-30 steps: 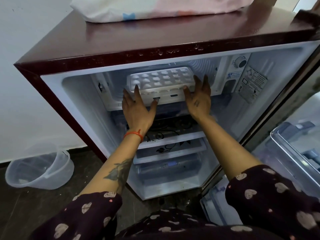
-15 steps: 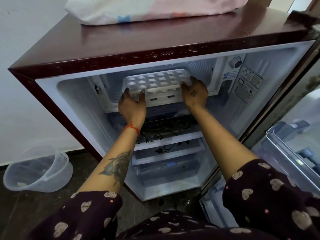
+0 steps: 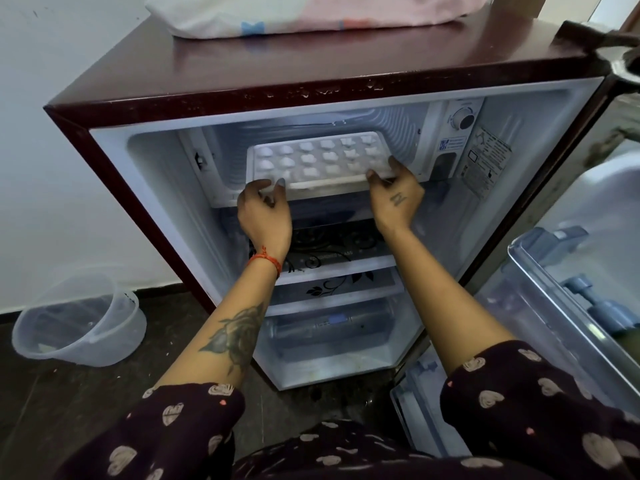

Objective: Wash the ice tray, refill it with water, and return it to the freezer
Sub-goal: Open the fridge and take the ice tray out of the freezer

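A person in a dark, heart-patterned garment reaches with both arms into the open freezer compartment (image 3: 221, 157) at the top of a small maroon-topped refrigerator (image 3: 311, 77). The white plastic ice tray (image 3: 318, 157), its rows of moulded cells facing up, sits in the mouth of that compartment, its near edge projecting over the front lip. The left hand (image 3: 265, 213), an orange thread band at its wrist, curls its fingers round the tray's near left corner, while the right hand (image 3: 396, 199) grips the near right corner, thumb on the rim and fingers underneath. Whether the cells hold water cannot be made out. A white thermostat dial (image 3: 462, 120) sits on the panel to the right of the compartment, above printed labels. Below the hands are glass shelves with a black floral print (image 3: 332, 285) and a clear crisper drawer (image 3: 332, 337). A pink and white cloth bundle (image 3: 311, 12) lies on top of the refrigerator. A translucent plastic bucket (image 3: 79, 323) rests tilted on the dark floor at left, and the open door's clear shelf (image 3: 561, 292) shows at right.
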Demonstrator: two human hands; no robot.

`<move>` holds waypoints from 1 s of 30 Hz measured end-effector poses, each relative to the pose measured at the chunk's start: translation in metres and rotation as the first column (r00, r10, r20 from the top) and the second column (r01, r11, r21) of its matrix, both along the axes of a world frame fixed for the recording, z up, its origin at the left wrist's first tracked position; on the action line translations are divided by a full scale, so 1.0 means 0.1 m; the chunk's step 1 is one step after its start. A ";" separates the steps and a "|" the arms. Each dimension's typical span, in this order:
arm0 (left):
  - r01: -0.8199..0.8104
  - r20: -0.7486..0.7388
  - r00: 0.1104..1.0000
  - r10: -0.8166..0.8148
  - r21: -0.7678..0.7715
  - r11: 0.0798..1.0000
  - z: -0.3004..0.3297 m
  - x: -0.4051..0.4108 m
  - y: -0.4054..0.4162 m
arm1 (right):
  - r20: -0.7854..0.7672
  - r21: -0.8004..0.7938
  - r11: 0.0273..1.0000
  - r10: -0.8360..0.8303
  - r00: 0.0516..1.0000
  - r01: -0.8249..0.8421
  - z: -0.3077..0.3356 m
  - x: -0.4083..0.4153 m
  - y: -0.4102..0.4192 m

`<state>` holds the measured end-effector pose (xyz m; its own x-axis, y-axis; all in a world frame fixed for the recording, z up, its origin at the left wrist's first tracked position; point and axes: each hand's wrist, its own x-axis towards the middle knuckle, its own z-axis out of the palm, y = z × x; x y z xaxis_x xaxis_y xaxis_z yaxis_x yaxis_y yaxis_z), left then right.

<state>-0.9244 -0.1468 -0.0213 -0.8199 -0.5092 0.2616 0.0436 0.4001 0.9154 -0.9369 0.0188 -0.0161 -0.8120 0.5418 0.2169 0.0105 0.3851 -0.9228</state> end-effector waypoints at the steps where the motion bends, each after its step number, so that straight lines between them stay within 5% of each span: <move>1: -0.007 0.005 1.000 0.007 0.001 1.000 0.00 0.06 0.01 | -0.014 0.000 1.000 0.000 1.000 0.000 -0.01 0.07 0.00; 20: -0.142 0.085 0.987 0.133 0.115 0.983 -0.09 1.67 0.09 | 0.058 -0.109 0.994 0.025 0.998 -0.019 -0.20 1.60 -0.02; 30: -0.176 0.314 0.943 0.110 0.189 0.966 -0.14 2.15 -0.02 | 0.142 -0.161 0.987 0.009 0.990 0.014 -0.18 2.25 -0.09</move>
